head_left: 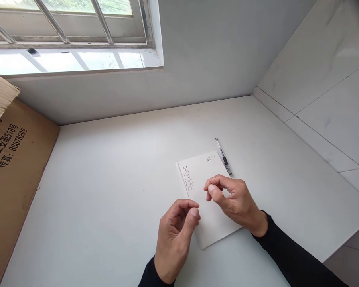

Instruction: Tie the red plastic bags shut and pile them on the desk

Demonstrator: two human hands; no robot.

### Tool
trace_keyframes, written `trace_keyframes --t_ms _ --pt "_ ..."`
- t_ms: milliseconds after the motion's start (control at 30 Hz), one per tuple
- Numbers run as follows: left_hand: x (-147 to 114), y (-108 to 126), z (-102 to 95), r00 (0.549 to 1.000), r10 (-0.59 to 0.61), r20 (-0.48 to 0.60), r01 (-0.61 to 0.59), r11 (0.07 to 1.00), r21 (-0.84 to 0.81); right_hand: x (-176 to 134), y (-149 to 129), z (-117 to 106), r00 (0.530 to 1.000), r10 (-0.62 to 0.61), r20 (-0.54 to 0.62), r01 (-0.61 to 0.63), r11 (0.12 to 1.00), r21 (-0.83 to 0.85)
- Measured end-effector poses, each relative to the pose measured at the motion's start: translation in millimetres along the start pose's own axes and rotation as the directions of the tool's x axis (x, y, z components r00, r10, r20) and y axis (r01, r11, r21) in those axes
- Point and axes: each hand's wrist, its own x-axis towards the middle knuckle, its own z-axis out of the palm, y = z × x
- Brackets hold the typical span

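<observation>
A white notebook [211, 215] lies on the white tabletop, with a short column of handwriting near its left edge and a little more at the top right. Over its right half is my right hand [233, 199], thumb and fingers closed together in a pinch. My left hand [178, 235] is at the notebook's lower left edge, fingers curled and the thumb brought up against them. Whatever is between the fingertips of either hand, if anything, is too small to make out. A clear gel pen [223, 155] with a black grip rests just beyond the notebook's upper right edge.
A large cardboard box [14, 171] with printed black characters stands along the left side of the table [107, 191]. Behind the table rises a grey wall [203, 52] with a barred window [68, 24]. Pale tiles [326, 87] cover the right wall.
</observation>
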Motion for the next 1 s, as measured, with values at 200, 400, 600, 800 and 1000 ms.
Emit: trace_keyframes --t_ms 200,400,600,800,1000 --pt "2.3 -0.2 -3.0 1.0 0.016 -0.027 -0.018 0.999 -0.047 -2.3 -2.1 8.6 0.983 0.023 0.181 -0.039 0.996 0.085" --pt "2.9 -0.2 -3.7 1.0 -0.017 -0.013 0.016 0.994 -0.112 -3.9 -2.1 12.3 0.975 0.017 0.223 -0.041 0.994 0.104" --pt "3.7 -0.4 -3.5 1.0 -0.005 -0.023 0.002 0.989 -0.151 -3.6 -0.2 12.8 0.97 -0.045 0.24 0.024 0.996 0.089" --pt "4.3 0.5 -2.7 1.0 -0.018 -0.025 0.014 0.986 -0.165 -2.3 1.1 13.0 0.959 -0.165 0.231 0.159 0.986 0.044" --pt "3.5 0.1 -3.8 0.999 -0.022 -0.034 0.016 0.988 -0.156 -2.8 -0.8 15.6 0.965 -0.198 0.172 0.206 0.978 -0.03"
